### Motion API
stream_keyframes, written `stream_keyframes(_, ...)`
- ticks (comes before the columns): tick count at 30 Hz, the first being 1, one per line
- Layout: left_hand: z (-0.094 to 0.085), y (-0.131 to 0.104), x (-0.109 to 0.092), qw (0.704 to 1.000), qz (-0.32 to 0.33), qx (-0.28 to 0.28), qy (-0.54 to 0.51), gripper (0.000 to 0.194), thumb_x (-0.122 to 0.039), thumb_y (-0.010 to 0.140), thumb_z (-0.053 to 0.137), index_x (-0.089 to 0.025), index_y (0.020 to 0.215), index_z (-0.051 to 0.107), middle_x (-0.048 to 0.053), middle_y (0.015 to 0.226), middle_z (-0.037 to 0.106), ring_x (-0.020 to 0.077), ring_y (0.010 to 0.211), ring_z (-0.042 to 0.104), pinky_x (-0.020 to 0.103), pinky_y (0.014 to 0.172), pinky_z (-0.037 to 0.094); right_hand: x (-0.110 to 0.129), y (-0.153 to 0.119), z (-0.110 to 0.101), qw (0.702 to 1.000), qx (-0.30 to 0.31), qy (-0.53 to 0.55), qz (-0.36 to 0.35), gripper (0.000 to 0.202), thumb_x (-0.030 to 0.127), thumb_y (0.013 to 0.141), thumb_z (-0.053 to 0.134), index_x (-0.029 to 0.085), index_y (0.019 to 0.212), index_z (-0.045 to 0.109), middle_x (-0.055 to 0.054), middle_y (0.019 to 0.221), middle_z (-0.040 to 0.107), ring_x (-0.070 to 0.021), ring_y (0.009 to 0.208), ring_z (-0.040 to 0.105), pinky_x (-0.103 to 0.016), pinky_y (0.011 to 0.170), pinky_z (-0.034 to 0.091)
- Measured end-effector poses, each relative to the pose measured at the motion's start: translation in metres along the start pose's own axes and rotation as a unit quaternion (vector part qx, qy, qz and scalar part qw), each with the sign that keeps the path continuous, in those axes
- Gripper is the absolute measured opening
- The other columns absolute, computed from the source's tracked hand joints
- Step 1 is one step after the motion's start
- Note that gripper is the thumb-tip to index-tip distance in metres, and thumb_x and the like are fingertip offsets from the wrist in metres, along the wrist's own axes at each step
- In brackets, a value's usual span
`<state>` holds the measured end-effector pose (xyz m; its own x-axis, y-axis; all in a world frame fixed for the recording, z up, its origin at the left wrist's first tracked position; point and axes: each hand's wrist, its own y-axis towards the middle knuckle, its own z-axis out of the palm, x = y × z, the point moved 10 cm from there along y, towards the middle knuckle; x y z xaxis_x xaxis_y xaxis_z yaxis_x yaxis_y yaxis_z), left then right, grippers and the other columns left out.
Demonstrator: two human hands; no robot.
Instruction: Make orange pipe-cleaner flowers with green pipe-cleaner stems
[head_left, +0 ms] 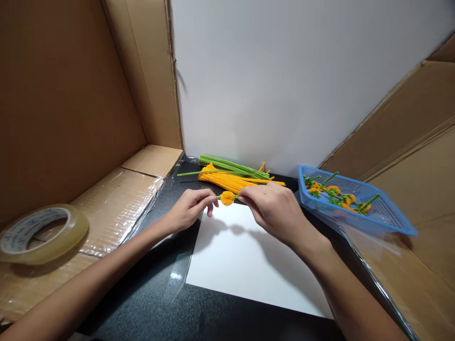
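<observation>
Between my two hands, above a white sheet of paper (245, 265), hangs a small pipe-cleaner flower (227, 198) with a fluffy orange-yellow middle and green ends. My left hand (192, 207) pinches the green end on the left between thumb and fingers. On the other side, my right hand (272, 203) is closed over the green end on the right, and its fingertips hide part of it. Just behind the hands lie a bundle of orange pipe cleaners (227, 180) and a bundle of green pipe cleaners (234, 165).
A blue plastic basket (391, 222) at the right holds several orange-and-green pipe-cleaner flowers (344, 199). A wide roll of clear tape (76, 232) rests on cardboard (113, 203) at the left. Cardboard walls and a white panel (266, 85) enclose the dark tabletop (152, 293).
</observation>
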<state>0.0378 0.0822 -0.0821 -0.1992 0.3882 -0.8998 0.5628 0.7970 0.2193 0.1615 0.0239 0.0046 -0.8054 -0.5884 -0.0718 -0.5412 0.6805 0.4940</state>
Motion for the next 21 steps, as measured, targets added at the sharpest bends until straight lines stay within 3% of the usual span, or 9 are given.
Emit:
stream_keyframes(3,-0.012,0.001,-0.01,0.993,0.038,-0.008,0.11,0.039,-0.037,0.098,0.051,-0.016,0.067,0.062,-0.002,0.058,0.055,0.01,0.055,0.043,0.022,0.057,0.028,-0.013,0.001,0.014,0.993,0.04,0.105,0.033,0.017,0.015,0.094,0.055,0.018,0.087,0.07,-0.002,0.075,0.073,-0.0135,0.063,0.059,-0.026,0.062,0.034)
stream_keyframes(7,-0.016,0.004,-0.009,0.988,0.047,0.005,0.145,0.04,-0.034,0.098,0.049,-0.016,0.064,0.058,-0.004,0.054,0.045,0.0089,0.051,0.036,0.022,0.053,0.024,-0.021,0.002,0.025,0.978,0.05,0.196,0.042,0.019,0.013,0.094,0.055,0.016,0.084,0.071,-0.002,0.073,0.071,-0.0117,0.062,0.061,-0.023,0.063,0.037)
stream_keyframes(13,-0.017,0.006,-0.003,0.993,0.039,0.008,0.112,0.04,-0.037,0.096,0.052,-0.015,0.063,0.06,-0.003,0.053,0.045,0.0091,0.05,0.034,0.022,0.051,0.024,-0.026,-0.001,0.03,0.981,0.033,0.188,0.021,0.02,0.011,0.093,0.053,0.016,0.086,0.072,-0.004,0.075,0.072,-0.0131,0.065,0.063,-0.023,0.064,0.039)
stream_keyframes(16,-0.012,0.006,0.006,0.994,0.012,0.037,0.101,0.037,-0.038,0.097,0.052,-0.016,0.071,0.067,-0.002,0.054,0.052,0.0104,0.051,0.041,0.021,0.054,0.028,-0.029,-0.002,0.036,0.986,0.032,0.161,0.03,0.019,0.011,0.093,0.054,0.016,0.087,0.071,-0.005,0.078,0.074,-0.0148,0.069,0.065,-0.024,0.065,0.039)
stream_keyframes(19,-0.008,0.004,0.007,0.997,0.003,0.035,0.075,0.025,-0.037,0.094,0.058,-0.019,0.1,0.074,0.004,0.086,0.073,0.0158,0.072,0.061,0.022,0.065,0.04,-0.024,-0.003,0.049,0.989,0.069,0.125,0.036,0.019,0.009,0.093,0.053,0.016,0.087,0.069,-0.005,0.077,0.073,-0.0156,0.068,0.063,-0.025,0.064,0.035)
stream_keyframes(21,-0.003,0.002,0.006,0.999,0.003,0.029,0.035,0.035,-0.037,0.091,0.065,-0.023,0.122,0.069,0.009,0.116,0.072,0.0197,0.093,0.066,0.025,0.076,0.046,-0.013,-0.003,0.055,0.989,0.092,0.115,0.018,0.018,0.008,0.093,0.053,0.016,0.09,0.069,-0.005,0.081,0.074,-0.0156,0.069,0.062,-0.026,0.063,0.033)
